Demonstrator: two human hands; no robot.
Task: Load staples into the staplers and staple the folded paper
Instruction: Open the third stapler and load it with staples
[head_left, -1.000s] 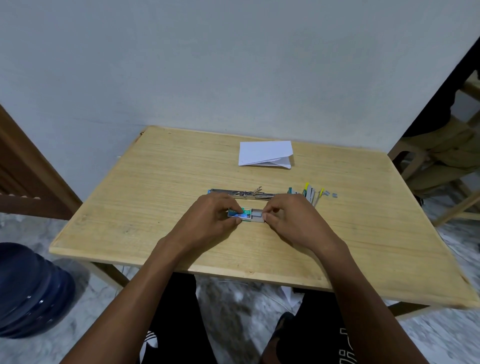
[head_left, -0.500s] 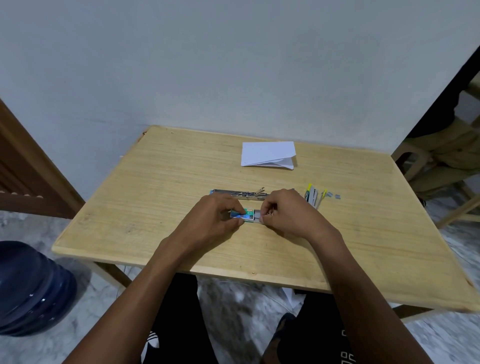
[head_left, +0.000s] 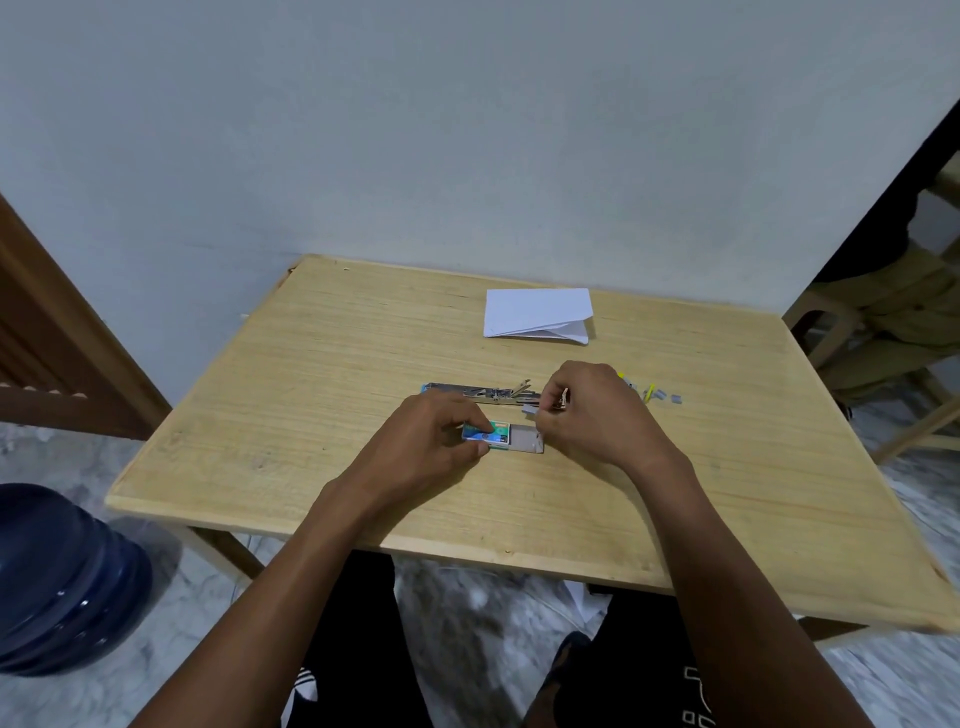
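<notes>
The fingers (head_left: 460, 415) of the left hand (head_left: 431, 447) are curled over a small staple box (head_left: 488, 434), thumb on its near side, clamping the glossy blue-green card sleeve flat to the table (head_left: 311, 415). Its plain grey inner tray (head_left: 524, 440) is slid out toward three o'clock. Just past that tray the right hand (head_left: 597, 415) has its fingertips drawn together, pinching a short pale staple strip (head_left: 530, 410).

At twelve o'clock, just beside the hands, a metal stapler (head_left: 478, 391) lies opened out flat, long, thin and shiny, its right end hidden behind the right knuckles. Farther out at twelve the folded paper (head_left: 537, 314) is white and crisp-creased, its lower layers fanning to a point. At two o'clock lie yellow and grey bits (head_left: 654, 395), too small to tell.

The table is pale grained timber with square edges. Its far edge meets a matt grey wall (head_left: 467, 130), and broad stretches of board lie open at nine and four o'clock. On the marbled floor (head_left: 467, 597) at eight o'clock stands a ribbed blue water jug (head_left: 62, 582). A wooden chair (head_left: 852, 332) sits past the table's two o'clock corner.
</notes>
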